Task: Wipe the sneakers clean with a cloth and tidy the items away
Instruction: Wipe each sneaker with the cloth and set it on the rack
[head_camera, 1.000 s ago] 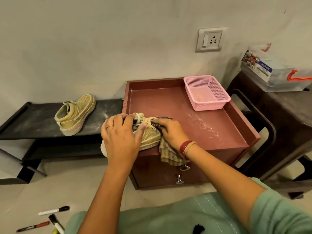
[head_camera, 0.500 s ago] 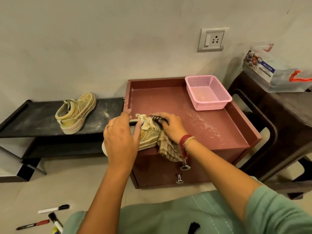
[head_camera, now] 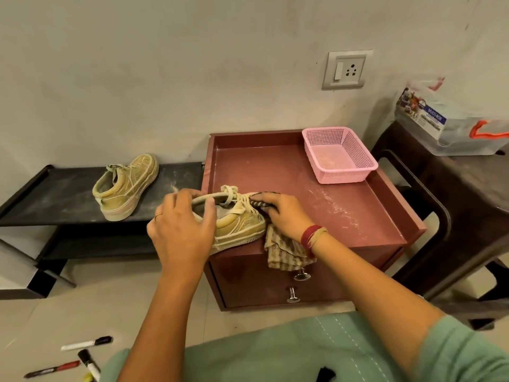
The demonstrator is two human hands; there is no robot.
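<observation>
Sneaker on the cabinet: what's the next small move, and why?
Probably sweep the cloth with the right hand from the laces down the near side of the sneaker. The left hand grips its back end, so it is braced; the cloth is pressed at the laces, and the side looks dusty.

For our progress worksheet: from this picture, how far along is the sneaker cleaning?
Nothing looks finished. In hand: left hand holds one sneaker on the red cabinet; right hand presses the striped cloth to its laces. Left: dusty second sneaker on the black shelf, then tidying.
</observation>
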